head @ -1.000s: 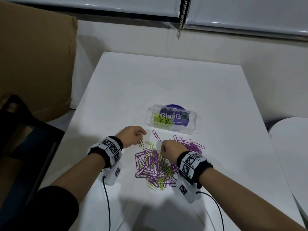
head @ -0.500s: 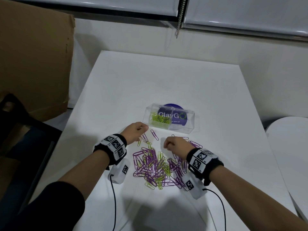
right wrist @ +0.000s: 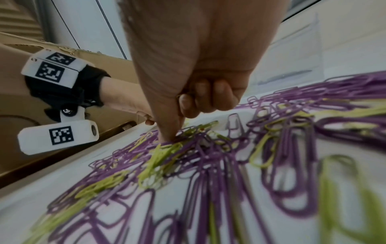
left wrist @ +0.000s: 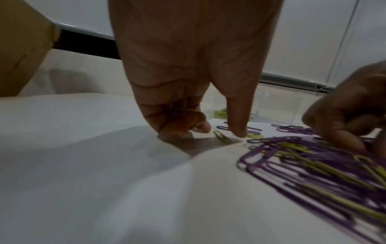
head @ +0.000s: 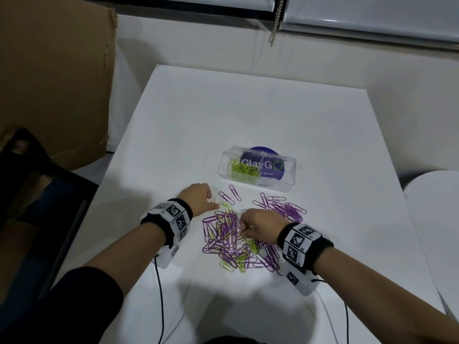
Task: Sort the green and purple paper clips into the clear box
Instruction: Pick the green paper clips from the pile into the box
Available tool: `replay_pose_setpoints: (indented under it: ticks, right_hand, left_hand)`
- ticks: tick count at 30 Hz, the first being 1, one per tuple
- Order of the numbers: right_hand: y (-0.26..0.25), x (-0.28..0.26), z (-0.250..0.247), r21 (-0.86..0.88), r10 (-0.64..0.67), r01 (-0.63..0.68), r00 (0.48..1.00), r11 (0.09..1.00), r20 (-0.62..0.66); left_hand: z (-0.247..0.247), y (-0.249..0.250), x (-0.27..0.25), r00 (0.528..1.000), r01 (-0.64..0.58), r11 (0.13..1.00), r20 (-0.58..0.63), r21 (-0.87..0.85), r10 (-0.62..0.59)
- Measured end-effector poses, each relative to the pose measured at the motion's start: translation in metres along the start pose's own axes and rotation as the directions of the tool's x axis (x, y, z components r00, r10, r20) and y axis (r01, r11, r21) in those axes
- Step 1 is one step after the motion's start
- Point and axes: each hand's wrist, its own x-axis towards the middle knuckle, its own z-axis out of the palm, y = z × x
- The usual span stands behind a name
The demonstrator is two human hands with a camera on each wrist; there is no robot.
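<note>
A mixed pile of green and purple paper clips lies on the white table, with a purple-only cluster to its right. Behind them stands the clear box; green clips fill its left compartment. My left hand rests at the pile's far left edge, its fingers curled around something green, its thumb tip down beside a loose green clip. My right hand has its fingers curled, and the thumb digs into the pile, pinching at a green clip.
A big cardboard box stands off the table's left side, with a dark chair below it. A round white surface sits to the right. Two black cables run from my wrists over the near table edge.
My right hand has drawn back slightly and pushed its fingertips into the middle of the pile. My left hand has stayed by the loose clips near the box.
</note>
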Motion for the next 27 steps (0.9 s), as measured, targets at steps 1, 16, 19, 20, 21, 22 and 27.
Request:
replay_pose_setpoints:
  ticks: [1, 16, 19, 20, 21, 22, 27]
  right_hand:
    - [0.000, 0.000, 0.000, 0.012, 0.004, -0.004, 1.000, 1.000, -0.001]
    - [0.028, -0.013, -0.014, 0.054, 0.202, -0.196, 0.969, 0.979, -0.142]
    - [0.015, -0.010, -0.007, -0.019, 0.164, -0.167, 0.981, 0.986, -0.101]
    - [0.011, -0.008, -0.005, -0.043, 0.165, -0.169, 0.982, 0.985, -0.097]
    - [0.008, -0.007, -0.004, -0.063, 0.167, -0.173, 0.981, 0.983, -0.100]
    - [0.005, -0.006, -0.003, -0.078, 0.166, -0.175, 0.980, 0.981, -0.106]
    - [0.004, -0.007, 0.002, -0.070, 0.191, -0.199, 0.975, 0.977, -0.113]
  left_hand:
    - [0.002, 0.003, -0.001, 1.000, -0.008, 1.000, -0.003, 0.018, 0.008]
    - [0.003, 0.011, -0.002, 0.993, -0.113, 0.980, 0.006, -0.161, 0.115]
    - [0.003, 0.020, -0.002, 0.990, -0.139, 0.978, 0.013, -0.156, 0.142]
    - [0.003, 0.024, -0.003, 0.987, -0.155, 0.975, 0.016, -0.158, 0.160]
    - [0.005, 0.029, -0.004, 0.982, -0.182, 0.972, 0.025, -0.147, 0.188]
    - [0.006, 0.033, -0.006, 0.974, -0.217, 0.969, 0.047, -0.116, 0.224]
    - [0.018, 0.043, -0.009, 0.903, -0.424, 0.869, 0.188, 0.253, 0.386]
